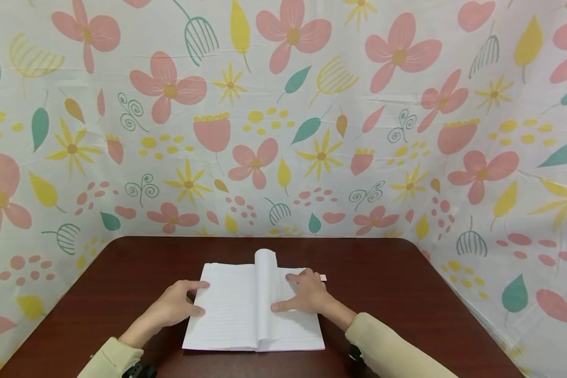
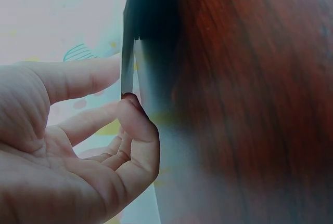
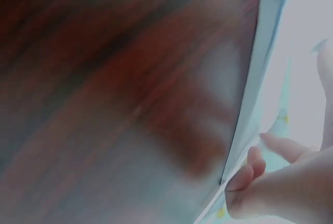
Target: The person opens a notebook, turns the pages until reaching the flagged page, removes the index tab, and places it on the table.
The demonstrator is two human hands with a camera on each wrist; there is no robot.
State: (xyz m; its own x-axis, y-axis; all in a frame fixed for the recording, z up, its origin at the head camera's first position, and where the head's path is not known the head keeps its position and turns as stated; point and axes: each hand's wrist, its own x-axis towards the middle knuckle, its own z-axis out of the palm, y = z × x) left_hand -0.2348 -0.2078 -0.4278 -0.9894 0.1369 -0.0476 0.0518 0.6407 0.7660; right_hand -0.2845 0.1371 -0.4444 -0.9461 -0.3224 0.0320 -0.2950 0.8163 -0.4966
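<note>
We see a book (image 1: 233, 312) wide open on the bench (image 1: 373, 268), near the front edge, right before us. Its sheets are white with thin lines. In the middle, some sheets curl over and make a tall roll (image 1: 265, 302), which pokes up past the top of the book.

Our two hands are well apart, one on each side. Our left hand (image 1: 172, 303) holds the left edge, with the thumb on top and a bent finger at the rim. Our right hand (image 1: 308, 294) rests on the right side with its fingers spread, and the thumb tip is close to the roll. We cannot tell if that thumb touches the roll, or how hard either of our hands presses.

We think the book is light, so a soft hold should do. One sheet looks floppy, but many together look a bit springy, so the roll might pop open if we let it. Paper can be slick, and sheets may slide on each other. They could also crease or rip if we tug a corner. The best spots to hold seem to be the outer edges, with a thumb on top and fingers below. For the roll, a flat, gentle push along its side looks kinder than a squeeze.
</note>
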